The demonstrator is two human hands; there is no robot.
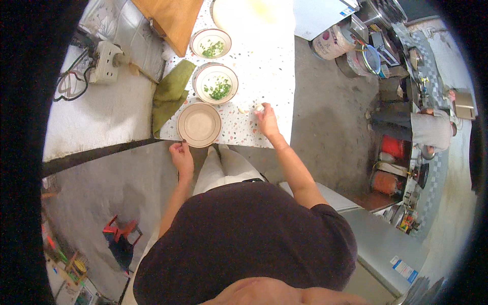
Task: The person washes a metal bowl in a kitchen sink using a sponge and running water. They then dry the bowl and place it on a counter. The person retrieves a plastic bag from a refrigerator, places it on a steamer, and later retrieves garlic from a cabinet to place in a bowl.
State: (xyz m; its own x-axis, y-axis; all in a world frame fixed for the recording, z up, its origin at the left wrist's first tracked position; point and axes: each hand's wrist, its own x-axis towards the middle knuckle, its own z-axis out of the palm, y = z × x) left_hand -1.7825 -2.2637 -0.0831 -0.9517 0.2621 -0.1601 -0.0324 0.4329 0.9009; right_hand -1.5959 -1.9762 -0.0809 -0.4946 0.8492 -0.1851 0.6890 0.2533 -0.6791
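Observation:
My right hand (267, 121) pinches a small white piece (259, 108), which looks like garlic, just above the speckled tabletop (263, 76). A loose pale clove (241, 110) lies on the table to its left. My left hand (182, 155) hangs at the table's front edge, fingers curled, close to the rim of an upside-down or bare beige dish (199, 125); whether it touches the dish is unclear. Beyond that dish stand two bowls with brown-lined rims, the nearer bowl (197, 84) and the farther bowl (193, 42), both holding chopped green onion (219, 90).
A green cloth (173, 89) lies at the table's left edge by the wall, below a wooden board (175, 23). A large pale round thing (248, 17) glares at the back. Across the floor, a person (429, 127) stands at a kitchen counter. A red chair (121, 228) stands behind left.

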